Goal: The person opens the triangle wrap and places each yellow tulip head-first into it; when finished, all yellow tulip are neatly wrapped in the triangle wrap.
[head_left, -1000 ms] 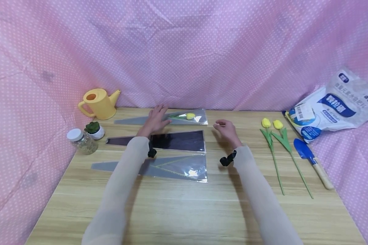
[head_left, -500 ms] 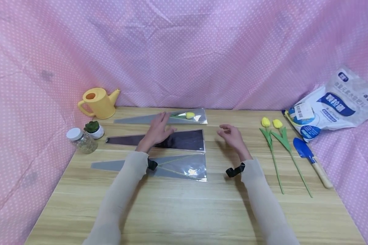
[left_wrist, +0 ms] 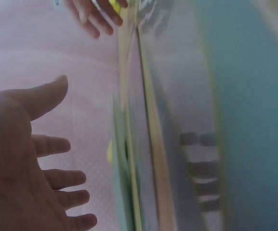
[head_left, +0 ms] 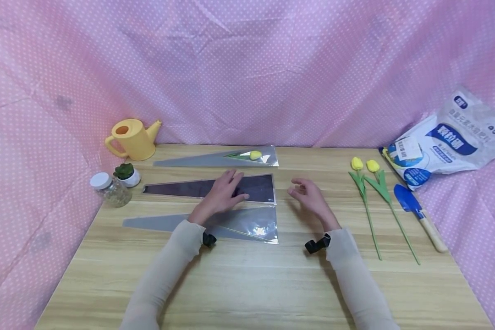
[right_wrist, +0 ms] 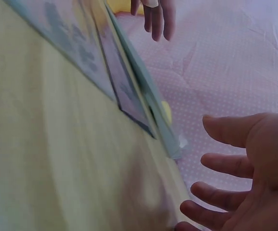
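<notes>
My left hand [head_left: 222, 195] hovers over the dark flower sleeve [head_left: 257, 188], its fingers spread and holding nothing. Nearer to me lies a clear flower sleeve [head_left: 247, 224] with yellow lines, partly hidden by the left wrist. At the back, another clear sleeve [head_left: 181, 160] has a yellow tulip [head_left: 255, 155] inside, with its bloom toward the wide right end. My right hand [head_left: 311, 197] is just right of the sleeves' wide ends, above the wood, with loosely bent fingers and nothing in them. Both wrist views show bare palms and gaps between the fingers.
Two yellow tulips [head_left: 367, 197] lie on the right of the table [head_left: 255, 293], beside a blue trowel [head_left: 408, 199]. A white and blue bag [head_left: 449, 137] leans at the back right. At left stand a yellow watering can [head_left: 136, 142], a potted succulent [head_left: 125, 173] and a lidded jar [head_left: 113, 192].
My left hand has drawn back toward me and slightly right, from the sleeve with the tulip to over the dark sleeve. The right hand has shifted a little nearer to me. The sleeves stay put.
</notes>
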{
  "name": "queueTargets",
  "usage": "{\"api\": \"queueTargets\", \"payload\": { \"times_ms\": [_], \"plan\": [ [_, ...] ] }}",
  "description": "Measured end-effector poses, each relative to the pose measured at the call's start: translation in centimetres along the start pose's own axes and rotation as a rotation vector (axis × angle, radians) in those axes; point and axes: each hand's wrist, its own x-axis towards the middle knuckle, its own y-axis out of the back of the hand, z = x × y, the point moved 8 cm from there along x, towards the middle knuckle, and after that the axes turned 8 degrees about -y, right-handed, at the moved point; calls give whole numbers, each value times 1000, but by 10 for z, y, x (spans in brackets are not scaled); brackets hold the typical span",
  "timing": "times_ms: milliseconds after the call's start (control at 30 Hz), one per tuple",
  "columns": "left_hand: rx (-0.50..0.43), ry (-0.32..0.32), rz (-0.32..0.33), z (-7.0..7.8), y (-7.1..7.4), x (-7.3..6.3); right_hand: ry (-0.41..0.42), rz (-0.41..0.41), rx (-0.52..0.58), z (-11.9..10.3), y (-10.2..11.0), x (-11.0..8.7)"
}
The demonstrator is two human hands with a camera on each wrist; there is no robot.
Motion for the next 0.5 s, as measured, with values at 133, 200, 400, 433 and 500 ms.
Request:
{"api": "queueTargets", "payload": {
  "times_ms": [133, 200, 400, 433, 500],
  "plan": [
    [10, -11, -59, 8, -15, -1, 15, 7, -43, 1, -6, -1],
    [24, -16, -96, 10, -23, 0, 25, 17, -76, 1, -9, 0],
    [47, -27, -191, 15, -38, 0, 63, 35, -164, -4, -19, 4],
    [43, -29, -200, 17, -39, 0, 67, 37, -182, -5, -20, 5],
    [39, -34, -216, 19, -40, -1, 64, 39, -225, -7, -23, 5]
  ]
}}
